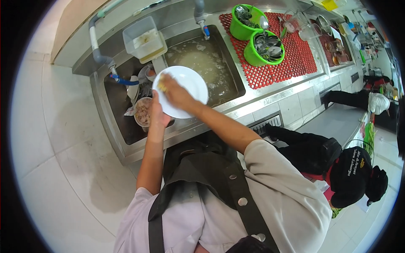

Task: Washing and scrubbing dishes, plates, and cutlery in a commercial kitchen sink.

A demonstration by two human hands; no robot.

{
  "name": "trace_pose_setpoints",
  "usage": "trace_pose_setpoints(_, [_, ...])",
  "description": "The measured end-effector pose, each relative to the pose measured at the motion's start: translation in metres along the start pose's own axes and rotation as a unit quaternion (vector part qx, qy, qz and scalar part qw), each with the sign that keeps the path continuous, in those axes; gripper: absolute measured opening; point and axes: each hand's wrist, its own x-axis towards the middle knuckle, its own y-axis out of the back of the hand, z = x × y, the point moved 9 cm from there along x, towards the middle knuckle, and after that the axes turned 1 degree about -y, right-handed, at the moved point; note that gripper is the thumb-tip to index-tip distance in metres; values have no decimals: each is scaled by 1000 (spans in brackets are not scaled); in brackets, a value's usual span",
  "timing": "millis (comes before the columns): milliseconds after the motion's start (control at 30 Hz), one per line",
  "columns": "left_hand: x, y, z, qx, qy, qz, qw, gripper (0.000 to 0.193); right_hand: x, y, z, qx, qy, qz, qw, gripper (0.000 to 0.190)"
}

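Note:
My left hand (pixel 159 111) grips the left rim of a white plate (pixel 193 90), which is held tilted over the divider between two steel sink basins. On the plate's upper left lies my right hand (pixel 174 91), blurred, pressing a yellowish sponge or scrubber (pixel 163 83) against its face. Behind the plate, cloudy water with some foam fills the right basin (pixel 205 58). In the left basin are cutlery, dishes and a round tub of food scraps (pixel 143 112), just left of my left hand.
A clear plastic container (pixel 144 38) stands behind the divider. Blue-handled taps (pixel 206 31) reach over both basins. Two green baskets of cutlery (pixel 264 49) stand on a red perforated mat (pixel 295 60), with clear jugs (pixel 294 23) beyond. A person in black (pixel 341 174) stands at the right.

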Motion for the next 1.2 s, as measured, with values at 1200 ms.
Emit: trace_pose_setpoints(1200, [57,-18,-9,456,-106,102,878,38,-128,141,118,530,-341,283,724,22])
